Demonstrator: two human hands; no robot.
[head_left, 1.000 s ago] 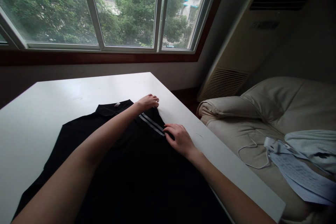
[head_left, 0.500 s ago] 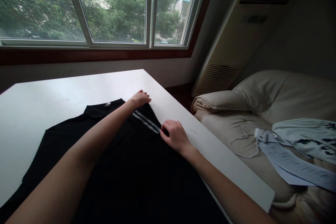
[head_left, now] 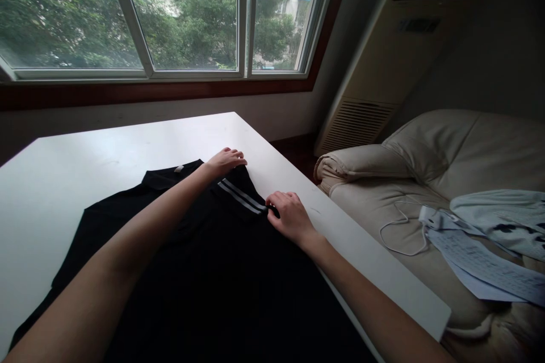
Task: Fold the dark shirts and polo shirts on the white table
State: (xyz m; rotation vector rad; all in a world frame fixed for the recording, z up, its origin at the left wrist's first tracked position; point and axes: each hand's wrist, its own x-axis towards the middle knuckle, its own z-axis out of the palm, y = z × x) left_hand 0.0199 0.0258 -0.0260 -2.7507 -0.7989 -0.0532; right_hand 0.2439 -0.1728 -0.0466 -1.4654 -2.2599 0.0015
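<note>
Head view, and from where I stand the work looks like straightening one striped edge of a black short-collared cloth shirt (head_left: 204, 278), which lies spread over a smooth white rectangular table (head_left: 123, 153). Its dark folded collar (head_left: 159, 179), with a small white fabric label (head_left: 179, 169) inside, points towards the window.

The left hand (head_left: 230, 160) reaches across the garment, its forearm passing over the cloth beside the collar. Its fingers are bent down at the shirt's far right corner; whether they grip the cloth or merely press it, I cannot tell. Nearer the person, the right hand (head_left: 292, 215) is curled, thumb and forefinger pinching black cloth at the near end of two parallel pale stripes (head_left: 242, 197). Those stripes run slantwise between the hands, and I take them for sleeve trim.

My judgement is that this step is well under way but not settled: the band lies fairly straight, though dark cloth hides any small creases. The next move calls for both hands to work together, one steadying the far corner while the other guides the striped end without bunching the fabric beneath.
</note>
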